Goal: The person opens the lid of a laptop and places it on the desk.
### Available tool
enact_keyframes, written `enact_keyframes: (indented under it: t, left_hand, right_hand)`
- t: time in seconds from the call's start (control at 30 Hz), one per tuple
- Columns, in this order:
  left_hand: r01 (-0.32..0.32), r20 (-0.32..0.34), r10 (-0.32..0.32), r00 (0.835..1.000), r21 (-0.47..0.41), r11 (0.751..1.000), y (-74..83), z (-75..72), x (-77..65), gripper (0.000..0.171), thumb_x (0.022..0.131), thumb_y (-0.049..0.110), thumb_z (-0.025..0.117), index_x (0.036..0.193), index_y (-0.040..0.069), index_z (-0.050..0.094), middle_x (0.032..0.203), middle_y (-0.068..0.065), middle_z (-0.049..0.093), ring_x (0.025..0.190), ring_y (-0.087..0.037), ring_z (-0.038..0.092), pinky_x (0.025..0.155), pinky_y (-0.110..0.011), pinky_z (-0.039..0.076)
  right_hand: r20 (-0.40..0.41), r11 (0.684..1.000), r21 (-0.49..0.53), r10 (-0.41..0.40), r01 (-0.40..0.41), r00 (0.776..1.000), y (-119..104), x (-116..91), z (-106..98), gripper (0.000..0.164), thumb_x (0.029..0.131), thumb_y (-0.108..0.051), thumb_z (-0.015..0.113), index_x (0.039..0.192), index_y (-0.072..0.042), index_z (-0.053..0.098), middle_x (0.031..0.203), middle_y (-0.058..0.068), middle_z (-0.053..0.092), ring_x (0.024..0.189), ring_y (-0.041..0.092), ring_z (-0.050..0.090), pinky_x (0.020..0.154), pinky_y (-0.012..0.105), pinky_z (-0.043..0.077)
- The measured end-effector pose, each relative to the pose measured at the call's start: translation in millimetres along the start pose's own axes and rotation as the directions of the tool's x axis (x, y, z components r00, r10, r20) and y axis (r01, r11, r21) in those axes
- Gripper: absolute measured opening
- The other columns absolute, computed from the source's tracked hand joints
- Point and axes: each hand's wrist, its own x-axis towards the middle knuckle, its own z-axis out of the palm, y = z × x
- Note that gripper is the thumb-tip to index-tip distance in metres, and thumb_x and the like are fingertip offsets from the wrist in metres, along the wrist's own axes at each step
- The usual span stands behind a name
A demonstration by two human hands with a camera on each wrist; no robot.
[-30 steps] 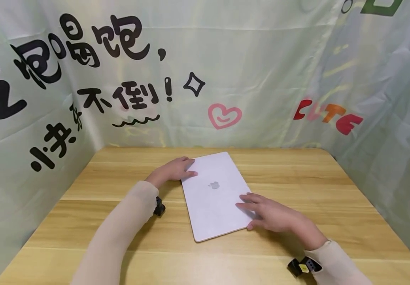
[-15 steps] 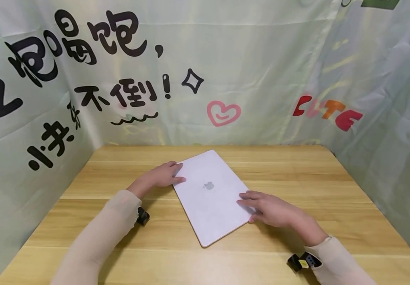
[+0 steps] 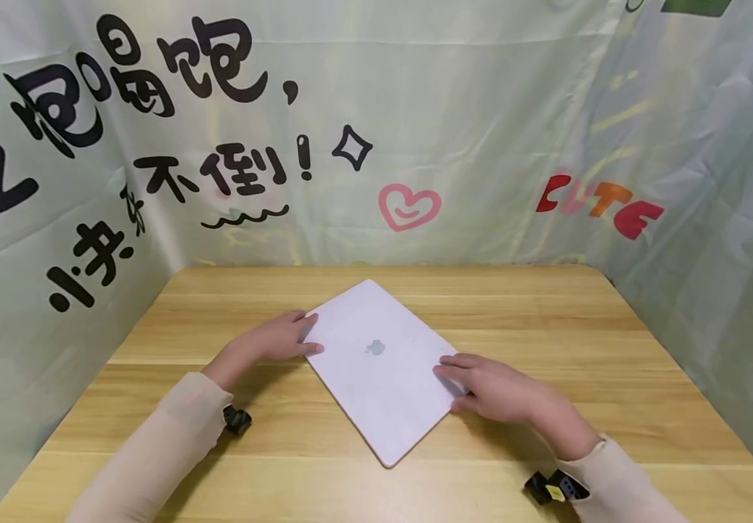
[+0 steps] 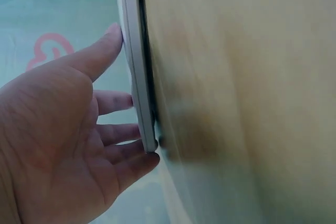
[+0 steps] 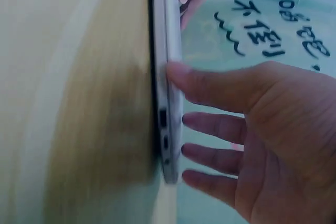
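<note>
A closed silver laptop with an apple logo on its lid lies on the wooden table, turned so one corner points toward the person. My left hand rests at its left corner, thumb and fingertips touching the lid. In the left wrist view, the fingers of the left hand reach past the laptop's edge, nearly straight. On the opposite side, my right hand touches the right corner. The right wrist view shows the thumb of the right hand against the laptop's edge, near several ports, with straight fingers over the lid.
The wooden table extends around the laptop on all sides. A pale printed cloth with lettering and a pink heart hangs behind it and along both sides. Black wrist cameras sit at both cuffs, the left one close above the table.
The laptop has turned counterclockwise on the table. Its far end moved left with the left hand, which also came nearer, while its near corner shifted right. The right hand has barely moved.
</note>
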Motion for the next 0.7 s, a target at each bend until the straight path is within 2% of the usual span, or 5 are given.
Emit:
enact_keyframes:
  t: [0.3,0.4,0.53,0.7]
  left_hand:
    - [0.002,-0.019,-0.002,1.000,-0.023,1.000,2.5,6.0,-22.0,0.087,0.096,0.060,0.048,0.154,0.000,0.025,0.153,-0.031,0.024,0.140,-0.045,0.026,0.113,-0.055,0.024]
    - [-0.002,-0.033,0.002,0.999,-0.014,1.000,2.8,7.5,-27.7,0.087,0.095,0.060,0.050,0.153,-0.001,0.028,0.151,-0.031,0.028,0.138,-0.045,0.030,0.112,-0.055,0.027]
    - [-0.017,-0.046,0.017,0.999,0.004,1.000,3.0,10.1,-35.2,0.086,0.094,0.060,0.052,0.151,-0.002,0.031,0.147,-0.030,0.034,0.135,-0.044,0.036,0.110,-0.054,0.030]
    - [-0.028,-0.057,0.030,0.998,0.023,0.999,3.3,13.9,-44.4,0.086,0.094,0.060,0.051,0.150,-0.003,0.033,0.145,-0.030,0.038,0.132,-0.043,0.039,0.109,-0.054,0.033]
  right_hand:
    - [0.006,0.997,-0.064,-0.040,0.040,0.999,-45.5,8.8,11.3,0.069,0.091,-0.056,0.057,0.140,-0.007,0.053,0.142,0.017,0.050,0.130,0.038,0.045,0.106,0.049,0.038]
    - [0.022,0.996,-0.084,-0.034,0.036,0.999,-59.2,9.4,15.3,0.076,0.089,-0.063,0.052,0.142,-0.009,0.051,0.143,0.017,0.049,0.131,0.038,0.044,0.103,0.054,0.040]
    - [0.053,0.998,-0.059,0.006,-0.003,0.999,-73.7,8.3,19.9,0.082,0.086,-0.070,0.050,0.145,-0.014,0.048,0.146,0.015,0.046,0.133,0.039,0.041,0.097,0.064,0.040]
    - [0.048,0.997,-0.081,0.021,-0.017,0.999,-85.1,6.9,25.9,0.091,0.076,-0.080,0.050,0.146,-0.022,0.049,0.148,0.012,0.044,0.134,0.041,0.039,0.096,0.070,0.037]
